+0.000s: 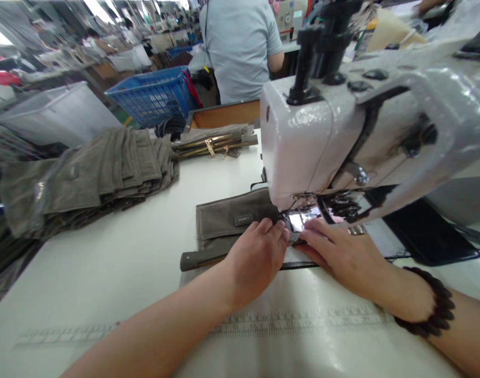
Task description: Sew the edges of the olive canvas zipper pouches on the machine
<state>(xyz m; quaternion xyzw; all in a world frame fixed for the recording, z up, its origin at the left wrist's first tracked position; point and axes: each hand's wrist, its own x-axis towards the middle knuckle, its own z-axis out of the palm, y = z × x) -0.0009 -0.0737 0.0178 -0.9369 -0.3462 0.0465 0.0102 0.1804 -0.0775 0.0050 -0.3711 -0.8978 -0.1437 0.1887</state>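
Note:
A grey-brown fabric piece (218, 220) with a small label plate (243, 220) and a zipper strip (210, 261) along its near edge lies under the head of the sewing machine (298, 142). My left hand (259, 257) rests on its right part, fingers bent and pressed together on the cloth. Just right of the bright plate below the needle area, my right hand (342, 252) has its fingers closed at the cloth's edge. My fingers hide that edge, and the machine head covers part of the stitching spot. A dark beaded bracelet circles my right wrist.
Stacked grey-brown fabric pieces (94, 173) lie at the table's left, with zippered pieces (214, 144) behind. A ruler scale (271, 324) runs along the near table. A black phone-like slab (428, 231) lies right. Beyond are a blue crate (153, 94) and a seated person (242, 50).

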